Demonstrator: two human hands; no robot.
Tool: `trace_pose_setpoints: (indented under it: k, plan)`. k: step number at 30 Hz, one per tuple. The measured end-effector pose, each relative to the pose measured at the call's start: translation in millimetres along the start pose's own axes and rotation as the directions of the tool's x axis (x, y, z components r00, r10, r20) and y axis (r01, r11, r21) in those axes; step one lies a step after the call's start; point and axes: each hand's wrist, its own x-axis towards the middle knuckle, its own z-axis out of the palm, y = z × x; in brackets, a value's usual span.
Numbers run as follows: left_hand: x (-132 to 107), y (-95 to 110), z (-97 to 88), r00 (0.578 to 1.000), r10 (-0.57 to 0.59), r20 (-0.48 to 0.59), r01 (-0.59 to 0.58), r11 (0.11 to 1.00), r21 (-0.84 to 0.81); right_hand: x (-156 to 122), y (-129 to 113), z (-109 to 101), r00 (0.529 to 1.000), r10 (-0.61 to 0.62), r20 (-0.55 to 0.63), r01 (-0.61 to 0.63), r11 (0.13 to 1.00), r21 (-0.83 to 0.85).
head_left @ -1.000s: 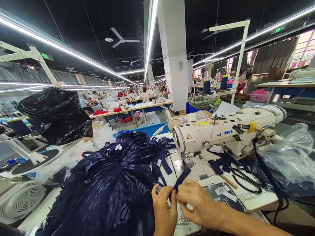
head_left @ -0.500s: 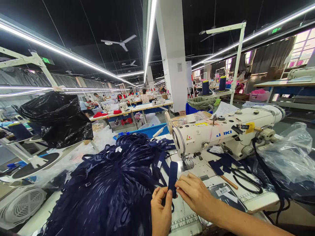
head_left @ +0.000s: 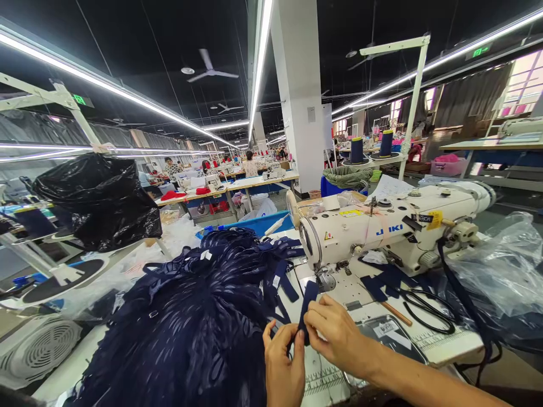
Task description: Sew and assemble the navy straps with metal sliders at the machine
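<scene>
We have the narrow, flat navy blue fabric strip (head_left: 310, 297) in our two hands, out in front of the white sewing machine with blue lettering (head_left: 365, 226) and not under its needle, so no stitching is going on at this moment. As far as we can judge, much remains to be handled: a big, tangled heap of dark navy fabric straps (head_left: 182, 322) covers the left side of the white table (head_left: 449, 338), while a few short, flat navy fabric pieces (head_left: 373, 288) lie on the right, by the machine's base. We cannot tell which of these are finished, nor whether the strip we hold has any seam in it. Our left hand (head_left: 285, 356) is closed in a pinch, thumb and bent fingers gripping the strip's near end from the left; our right hand (head_left: 339, 333) has its fingers curled in just beside it, pinching the same strip from the right. The strip therefore sits between our fingertips, its free end slanting up and away toward the far side, near the needle area. Just right of the near heap's edge, we keep both hands close together, with the slim tan wooden stick (head_left: 396, 314) and black-handled scissors (head_left: 450, 327) farther right.
</scene>
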Motion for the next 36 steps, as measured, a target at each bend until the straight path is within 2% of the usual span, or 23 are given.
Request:
trace_pose_setpoints:
  k: [3, 5, 7, 11, 15, 19, 23, 26, 31, 33, 36]
  plan:
    - [1.7, -1.7, -1.0, 0.996, -0.081, 0.026, 0.082, 0.995, -0.051, -1.4, 3.3, -4.6, 0.978, 0.205, 0.027, -0.206, 0.960, 0.188]
    - [2.6, -3.4, -0.4, 0.989, -0.146, 0.035, 0.149, 0.983, -0.111, -3.3, 6.1, -5.9, 0.964, 0.259, 0.058, -0.266, 0.936, 0.230]
    - [3.1, -4.3, 0.7, 0.980, -0.197, 0.018, 0.197, 0.963, -0.183, -5.6, 7.8, -5.3, 0.969, 0.237, 0.065, -0.245, 0.946, 0.212]
    - [4.7, 0.4, -0.9, 0.970, -0.241, 0.039, 0.242, 0.936, -0.256, -7.5, 5.0, -2.5, 0.997, 0.075, 0.031, -0.079, 0.990, 0.117]
    - [6.4, 7.3, -4.9, 0.977, -0.211, 0.034, 0.213, 0.957, -0.196, -2.6, -1.2, 0.1, 1.000, -0.019, 0.000, 0.019, 0.999, 0.036]
    - [2.9, 2.1, -3.4, 0.985, -0.171, 0.016, 0.171, 0.977, -0.126, -0.8, -2.2, 6.2, 1.000, -0.024, 0.020, 0.024, 0.999, -0.025]
    - [-2.1, -3.2, -3.0, 0.988, -0.108, 0.106, 0.123, 0.981, -0.152, -6.9, -4.9, 5.3, 1.000, -0.003, -0.007, 0.004, 0.996, 0.092]
    - [-1.7, -1.6, -4.9, 0.985, -0.086, 0.148, 0.114, 0.975, -0.191, -11.9, -13.5, -6.9, 0.999, -0.031, -0.041, 0.038, 0.980, 0.193]
    - [4.8, 0.1, -5.7, 0.971, -0.231, 0.068, 0.241, 0.931, -0.274, -15.4, -21.0, -22.9, 0.985, -0.159, -0.065, 0.171, 0.948, 0.267]
    - [6.1, -0.1, -4.5, 0.960, -0.265, 0.086, 0.279, 0.907, -0.316, -15.8, -15.1, -19.3, 0.991, -0.116, -0.061, 0.129, 0.947, 0.294]
    - [5.2, -0.4, -1.7, 0.949, -0.306, 0.079, 0.314, 0.883, -0.348, -16.5, -3.4, -7.9, 1.000, 0.027, -0.009, -0.024, 0.969, 0.246]
